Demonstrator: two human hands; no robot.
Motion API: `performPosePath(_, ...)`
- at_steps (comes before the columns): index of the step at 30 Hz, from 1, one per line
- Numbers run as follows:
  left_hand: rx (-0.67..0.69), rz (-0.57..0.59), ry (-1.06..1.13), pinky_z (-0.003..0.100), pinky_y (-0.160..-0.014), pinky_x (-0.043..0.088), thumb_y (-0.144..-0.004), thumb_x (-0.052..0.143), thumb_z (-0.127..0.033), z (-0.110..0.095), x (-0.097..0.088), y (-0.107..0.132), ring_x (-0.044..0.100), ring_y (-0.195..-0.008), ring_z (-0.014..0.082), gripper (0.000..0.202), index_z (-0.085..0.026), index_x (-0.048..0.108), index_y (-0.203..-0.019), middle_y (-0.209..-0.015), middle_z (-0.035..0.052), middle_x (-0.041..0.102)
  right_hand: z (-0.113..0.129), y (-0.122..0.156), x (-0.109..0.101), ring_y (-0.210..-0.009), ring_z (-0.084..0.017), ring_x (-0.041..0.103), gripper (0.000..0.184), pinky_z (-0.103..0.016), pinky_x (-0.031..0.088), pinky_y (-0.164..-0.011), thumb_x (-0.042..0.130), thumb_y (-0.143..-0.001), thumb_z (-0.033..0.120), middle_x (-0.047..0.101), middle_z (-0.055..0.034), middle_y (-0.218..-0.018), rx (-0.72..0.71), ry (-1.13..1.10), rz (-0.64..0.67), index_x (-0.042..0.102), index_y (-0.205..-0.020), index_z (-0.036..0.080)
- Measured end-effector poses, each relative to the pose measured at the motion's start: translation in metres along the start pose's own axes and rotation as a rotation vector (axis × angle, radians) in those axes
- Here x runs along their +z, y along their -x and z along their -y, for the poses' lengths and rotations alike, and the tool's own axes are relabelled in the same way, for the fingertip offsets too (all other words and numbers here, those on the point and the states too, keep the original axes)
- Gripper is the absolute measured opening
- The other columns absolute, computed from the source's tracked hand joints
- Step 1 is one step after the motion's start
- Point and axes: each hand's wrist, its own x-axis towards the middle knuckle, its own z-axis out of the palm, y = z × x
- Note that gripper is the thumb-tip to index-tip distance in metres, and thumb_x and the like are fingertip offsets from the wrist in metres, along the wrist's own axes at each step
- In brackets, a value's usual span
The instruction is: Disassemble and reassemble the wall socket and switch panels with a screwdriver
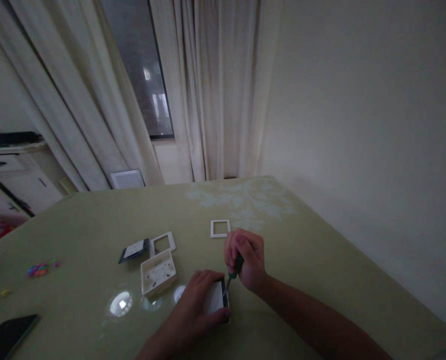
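In my right hand (246, 257) is a screwdriver (233, 273) with a green handle, its fingers wrapped round the grip. The shaft slants down, and its tip meets the dark edge of a wall socket module (215, 298) with a white face. My left hand (200, 300) grips that module against the table, fingers over the far side and thumb along the near edge, so part of it is hidden. Left of my hands sits an open white back box (158, 284). Behind it lie a white frame (171, 235) and a second dark-edged module (134, 249).
Another white frame (220, 221) lies beyond my right hand. A black phone (8, 336) rests at the table's left front, with small colourful pieces (38, 270) behind it. A wall (365, 125) borders the right side; curtains (223, 90) hang behind the table (298, 305).
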Motion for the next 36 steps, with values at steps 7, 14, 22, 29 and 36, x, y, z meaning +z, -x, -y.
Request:
performPosePath(7, 0.018, -0.005, 0.009, 0.047, -0.11, 0.049, -0.09, 0.08, -0.038, -0.003, -0.002, 0.001, 0.061, -0.126, 0.0342, 0.05, -0.03, 0.064, -0.136, -0.135, 0.0082, 0.069, -0.001, 0.0, 0.0, -0.034, -0.006, 0.039, 0.057, -0.018, 0.029, -0.032, 0.065, -0.1, 0.058, 0.05, 0.0034, -0.049, -0.003, 0.021, -0.014, 0.054, -0.059, 0.02)
performPosePath(14, -0.009, 0.02, -0.007, 0.047, -0.111, 0.048, -0.089, 0.08, -0.036, -0.004, -0.002, 0.001, 0.059, -0.127, 0.0343, 0.052, -0.028, 0.062, -0.136, -0.134, 0.0083, 0.068, -0.001, -0.002, 0.0, -0.032, -0.006, 0.039, 0.055, -0.017, 0.029, -0.032, 0.065, -0.102, 0.055, 0.051, 0.0038, -0.049, -0.024, 0.0, -0.009, 0.055, -0.061, 0.019)
performPosePath(22, 0.002, 0.002, -0.012, 0.048, -0.111, 0.048, -0.087, 0.081, -0.033, -0.001, 0.001, -0.001, 0.059, -0.126, 0.0343, 0.051, -0.029, 0.063, -0.135, -0.134, 0.0082, 0.068, -0.002, 0.0, 0.0, -0.034, -0.006, 0.039, 0.053, -0.018, 0.029, -0.033, 0.063, -0.104, 0.05, 0.051, 0.0035, -0.05, -0.058, 0.004, -0.003, 0.056, -0.062, 0.019)
performPosePath(29, 0.002, 0.001, 0.018, 0.048, -0.112, 0.047, -0.088, 0.082, -0.038, 0.0, 0.002, -0.003, 0.059, -0.128, 0.0351, 0.052, -0.028, 0.064, -0.135, -0.135, 0.0088, 0.068, -0.005, 0.001, -0.003, -0.036, -0.006, 0.04, 0.053, -0.017, 0.03, -0.034, 0.063, -0.105, 0.048, 0.05, 0.0036, -0.051, -0.086, 0.007, 0.01, 0.057, -0.063, 0.018)
performPosePath(36, 0.021, -0.015, -0.002, 0.047, -0.112, 0.047, -0.089, 0.081, -0.037, 0.006, 0.005, 0.0, 0.058, -0.128, 0.034, 0.053, -0.029, 0.062, -0.138, -0.136, 0.0088, 0.066, -0.006, 0.004, -0.003, -0.037, -0.006, 0.04, 0.052, -0.017, 0.031, -0.035, 0.062, -0.106, 0.047, 0.05, 0.0036, -0.052, -0.108, 0.013, 0.044, 0.057, -0.063, 0.018)
